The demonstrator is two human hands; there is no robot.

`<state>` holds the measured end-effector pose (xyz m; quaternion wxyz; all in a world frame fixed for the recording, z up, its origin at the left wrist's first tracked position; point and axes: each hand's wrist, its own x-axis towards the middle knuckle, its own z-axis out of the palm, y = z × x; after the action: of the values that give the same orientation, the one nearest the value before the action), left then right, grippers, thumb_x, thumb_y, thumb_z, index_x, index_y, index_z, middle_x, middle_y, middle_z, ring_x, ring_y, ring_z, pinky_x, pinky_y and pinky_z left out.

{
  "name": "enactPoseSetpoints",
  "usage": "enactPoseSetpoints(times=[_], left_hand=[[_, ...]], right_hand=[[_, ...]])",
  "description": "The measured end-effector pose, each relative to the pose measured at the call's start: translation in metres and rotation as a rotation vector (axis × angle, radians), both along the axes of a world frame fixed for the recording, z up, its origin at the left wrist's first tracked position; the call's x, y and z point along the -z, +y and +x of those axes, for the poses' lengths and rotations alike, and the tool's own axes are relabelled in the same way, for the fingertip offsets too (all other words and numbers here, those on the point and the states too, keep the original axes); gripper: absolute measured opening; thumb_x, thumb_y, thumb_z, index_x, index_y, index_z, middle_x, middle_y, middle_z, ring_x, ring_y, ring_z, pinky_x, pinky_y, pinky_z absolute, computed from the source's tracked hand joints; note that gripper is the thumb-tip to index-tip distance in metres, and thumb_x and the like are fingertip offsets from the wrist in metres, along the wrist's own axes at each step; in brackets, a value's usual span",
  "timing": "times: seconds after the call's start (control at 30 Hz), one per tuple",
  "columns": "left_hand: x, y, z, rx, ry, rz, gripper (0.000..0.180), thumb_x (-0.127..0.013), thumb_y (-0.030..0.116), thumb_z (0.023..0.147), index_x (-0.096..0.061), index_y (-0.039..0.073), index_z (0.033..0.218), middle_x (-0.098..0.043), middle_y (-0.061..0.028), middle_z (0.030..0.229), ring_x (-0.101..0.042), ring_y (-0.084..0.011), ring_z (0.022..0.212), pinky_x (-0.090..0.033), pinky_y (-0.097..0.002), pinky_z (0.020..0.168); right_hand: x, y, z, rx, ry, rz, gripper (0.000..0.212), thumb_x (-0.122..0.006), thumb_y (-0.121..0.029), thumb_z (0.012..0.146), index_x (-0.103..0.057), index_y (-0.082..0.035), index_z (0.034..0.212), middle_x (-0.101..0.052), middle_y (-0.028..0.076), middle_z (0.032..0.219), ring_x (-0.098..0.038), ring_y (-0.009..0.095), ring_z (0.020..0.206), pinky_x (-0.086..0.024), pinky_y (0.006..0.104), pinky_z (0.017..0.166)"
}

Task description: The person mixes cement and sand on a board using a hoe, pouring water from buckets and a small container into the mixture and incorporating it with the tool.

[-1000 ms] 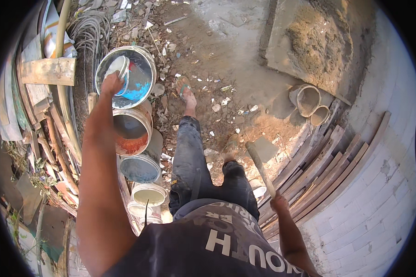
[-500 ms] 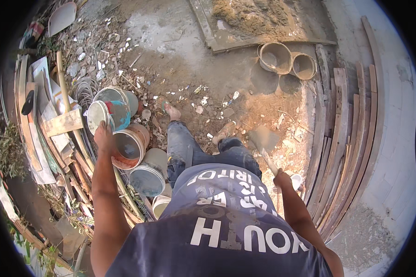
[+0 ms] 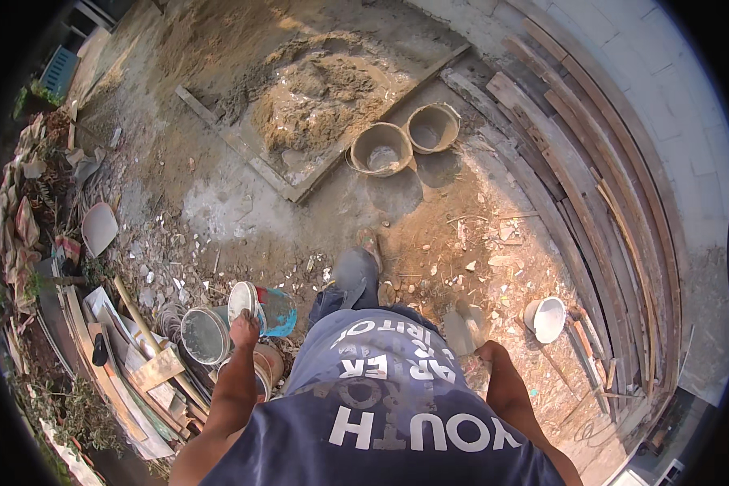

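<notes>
My left hand (image 3: 245, 330) is closed on the edge of a paint bucket (image 3: 277, 311), which hangs tilted on its side. Its body is blue-green with a red patch, and a pale round end faces left. Just behind it stand a grey-white bucket (image 3: 205, 335) and a reddish-brown bucket (image 3: 267, 362), partly covered by my arm. Low at my right side, my right hand (image 3: 488, 350) is shut on a shovel (image 3: 462, 328). The shovel's grey blade points forward near the ground; most of its handle is hidden by my hand and arm.
Two mortar buckets (image 3: 381, 150) stand ahead, beside a board frame (image 3: 239, 150) around a wet mortar heap (image 3: 324, 97). Long planks (image 3: 575, 162) line the right wall. A white bucket (image 3: 547, 318) stands at right. Rubble (image 3: 170, 267) and scrap wood (image 3: 138, 356) lie left.
I have stepped forward and turned, so the mortar heap and its buckets appear nearer and further left. The paint bucket has moved along with my left hand, away from the other buckets; the shovel came along.
</notes>
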<state>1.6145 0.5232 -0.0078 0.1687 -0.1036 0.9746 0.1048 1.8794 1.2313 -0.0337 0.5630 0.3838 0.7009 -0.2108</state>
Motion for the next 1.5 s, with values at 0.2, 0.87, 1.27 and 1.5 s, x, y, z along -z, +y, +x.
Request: enactPoseSetpoints(times=[0.2, 0.87, 1.27, 1.5], left_hand=[[0.043, 0.097, -0.107, 0.297, -0.113, 0.038, 0.027, -0.065, 0.027, 0.084, -0.059, 0.007, 0.1, -0.07, -0.0208, 0.088, -0.068, -0.0431, 0.083, -0.054, -0.0544, 0.072], [0.04, 0.404, -0.598, 0.882, 0.019, 0.214, 0.04, -0.068, 0.016, 0.071, -0.061, 0.01, 0.11, -0.071, -0.0155, 0.089, -0.069, -0.0359, 0.091, -0.047, -0.0505, 0.086], [0.037, 0.535, -0.681, 0.6, 0.259, 0.258, 0.017, -0.061, 0.011, 0.078, -0.062, 0.014, 0.095, -0.068, -0.0112, 0.086, -0.063, -0.0326, 0.092, -0.042, -0.0455, 0.077], [0.014, 0.571, -0.66, 0.35, 0.123, 0.106, 0.015, -0.064, 0.01, 0.075, -0.06, 0.011, 0.09, -0.068, -0.0109, 0.087, -0.062, -0.0338, 0.091, -0.046, -0.0462, 0.078]], right_hand=[[-0.027, 0.033, -0.055, 0.262, -0.02, -0.031, 0.042, -0.076, -0.037, 0.079, -0.076, 0.0, 0.099, -0.074, 0.013, 0.092, -0.07, 0.026, 0.08, -0.054, 0.041, 0.075], [-0.11, 0.196, -0.392, 0.141, 0.009, 0.133, 0.061, -0.075, -0.044, 0.081, -0.069, 0.008, 0.111, -0.072, 0.024, 0.105, -0.07, 0.034, 0.1, -0.052, 0.0421, 0.087], [-0.076, 0.4, -0.535, 0.013, -0.168, -0.043, 0.072, -0.073, -0.049, 0.082, -0.064, 0.008, 0.124, -0.068, 0.021, 0.121, -0.066, 0.034, 0.111, -0.05, 0.0421, 0.093], [-0.035, 0.544, -0.631, -0.225, -0.214, -0.125, 0.068, -0.072, -0.048, 0.084, -0.066, 0.01, 0.118, -0.067, 0.026, 0.121, -0.067, 0.033, 0.109, -0.05, 0.042, 0.093]])
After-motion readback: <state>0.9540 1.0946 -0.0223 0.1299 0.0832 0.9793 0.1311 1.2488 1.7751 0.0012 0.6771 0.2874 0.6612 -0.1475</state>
